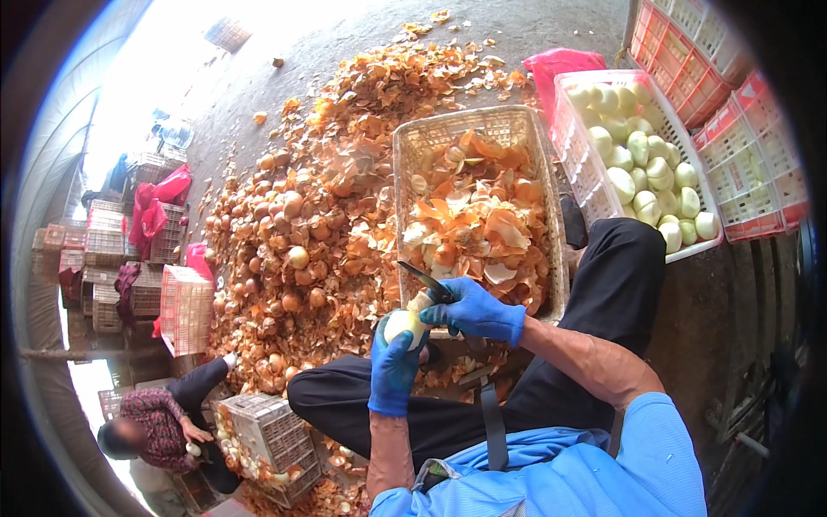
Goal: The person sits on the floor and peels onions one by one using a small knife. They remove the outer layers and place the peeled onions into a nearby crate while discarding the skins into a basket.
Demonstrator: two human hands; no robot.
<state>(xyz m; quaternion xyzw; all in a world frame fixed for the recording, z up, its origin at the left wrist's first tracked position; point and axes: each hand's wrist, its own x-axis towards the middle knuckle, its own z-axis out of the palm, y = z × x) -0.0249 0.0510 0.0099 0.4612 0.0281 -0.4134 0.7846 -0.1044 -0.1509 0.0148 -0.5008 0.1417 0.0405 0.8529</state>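
My left hand [391,370] in a blue glove grips a pale, mostly peeled onion [400,326]. My right hand [474,310], also gloved in blue, holds a dark-bladed knife [420,277] just above the onion, with its thumb side near a piece of loose skin [419,303] on the onion's top. Both hands are over the near edge of a woven plastic crate [405,151] full of orange onion skins and bits [500,226], between my bent legs. Part of the right fingers is hidden behind the knife handle.
Unpeeled onions [291,203] and skins heap at left. A white crate of peeled onions [655,172] stands at right beside stacked red-and-white crates [749,155]. A seated person [159,431] holds an onion at lower left beside another crate [267,431]; more crates [108,228] stand behind.
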